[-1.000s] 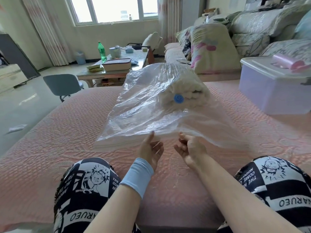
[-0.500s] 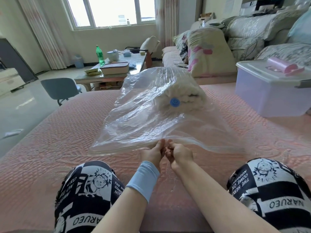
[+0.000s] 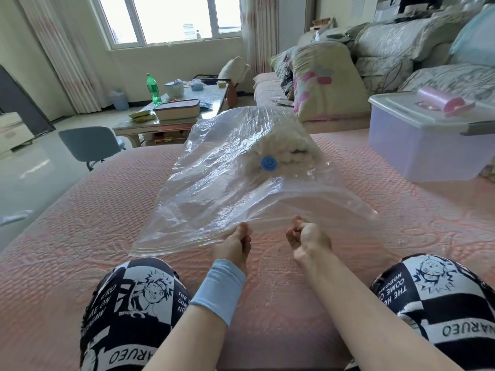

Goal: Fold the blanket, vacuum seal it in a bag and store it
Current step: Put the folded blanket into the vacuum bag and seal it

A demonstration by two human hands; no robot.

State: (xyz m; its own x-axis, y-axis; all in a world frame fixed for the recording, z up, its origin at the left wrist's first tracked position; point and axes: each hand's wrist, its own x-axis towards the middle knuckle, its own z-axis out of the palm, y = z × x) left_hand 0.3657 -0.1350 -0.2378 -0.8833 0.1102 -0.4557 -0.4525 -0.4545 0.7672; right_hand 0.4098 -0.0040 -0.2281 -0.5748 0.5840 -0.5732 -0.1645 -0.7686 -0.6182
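Note:
A clear plastic vacuum bag (image 3: 214,188) lies on the pink bed cover in front of me, its mouth edge toward me. Inside its far end sits the folded cream fluffy blanket (image 3: 284,145), with a blue round valve (image 3: 269,163) on the bag's top. My left hand (image 3: 235,245), with a light blue wristband, pinches the bag's near edge. A short way to its right my right hand (image 3: 308,236) pinches the same edge with curled fingers. My knees in black-and-white printed trousers flank both arms.
A translucent storage box (image 3: 417,145) with a white lid stands on the bed at the right, a pink roll (image 3: 442,101) on top. Beyond the bed are a coffee table (image 3: 171,121), a grey chair (image 3: 88,143) and a sofa with pillows (image 3: 326,81).
My hands first came together at the middle of the bag's near edge and took hold of it. They have now drawn apart along that edge, still pinching it.

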